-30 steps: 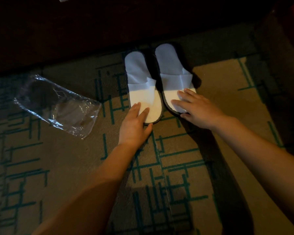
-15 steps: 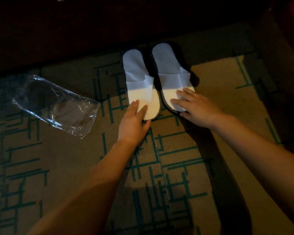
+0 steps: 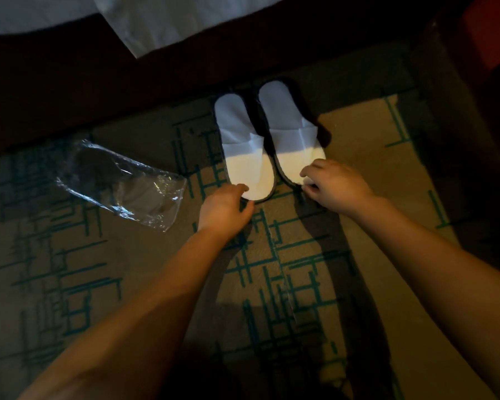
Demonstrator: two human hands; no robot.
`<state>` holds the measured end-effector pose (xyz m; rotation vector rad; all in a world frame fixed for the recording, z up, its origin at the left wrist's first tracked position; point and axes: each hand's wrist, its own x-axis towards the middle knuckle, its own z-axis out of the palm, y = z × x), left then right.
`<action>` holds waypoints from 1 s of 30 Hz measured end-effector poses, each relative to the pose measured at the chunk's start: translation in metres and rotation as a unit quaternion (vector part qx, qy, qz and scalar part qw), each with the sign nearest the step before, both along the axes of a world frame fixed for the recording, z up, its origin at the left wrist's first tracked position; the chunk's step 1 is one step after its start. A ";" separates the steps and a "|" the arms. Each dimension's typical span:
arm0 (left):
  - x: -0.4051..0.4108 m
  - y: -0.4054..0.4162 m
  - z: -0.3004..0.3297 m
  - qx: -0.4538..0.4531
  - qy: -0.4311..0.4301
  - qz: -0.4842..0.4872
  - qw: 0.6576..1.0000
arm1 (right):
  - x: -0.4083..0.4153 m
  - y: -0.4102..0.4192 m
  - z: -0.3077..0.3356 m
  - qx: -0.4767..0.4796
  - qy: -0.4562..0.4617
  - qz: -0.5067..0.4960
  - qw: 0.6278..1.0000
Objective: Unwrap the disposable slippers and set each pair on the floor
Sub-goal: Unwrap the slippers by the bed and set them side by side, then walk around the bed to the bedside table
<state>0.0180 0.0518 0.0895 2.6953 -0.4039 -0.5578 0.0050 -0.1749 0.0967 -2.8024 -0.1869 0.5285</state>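
Slippers [image 3: 267, 140] are lying side by side, toes pointing toward frame top; left hand [image 3: 224, 207] and right hand [image 3: 334, 184], seemingly loosely curled, are touching the heels.

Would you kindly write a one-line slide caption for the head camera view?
Both hands at the heels of a white slipper pair on patterned carpet, empty plastic wrapper alongside.
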 end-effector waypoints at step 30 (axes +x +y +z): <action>-0.203 0.183 0.682 0.002 0.149 0.230 0.962 | -0.205 0.134 0.642 0.071 0.211 -0.182 0.958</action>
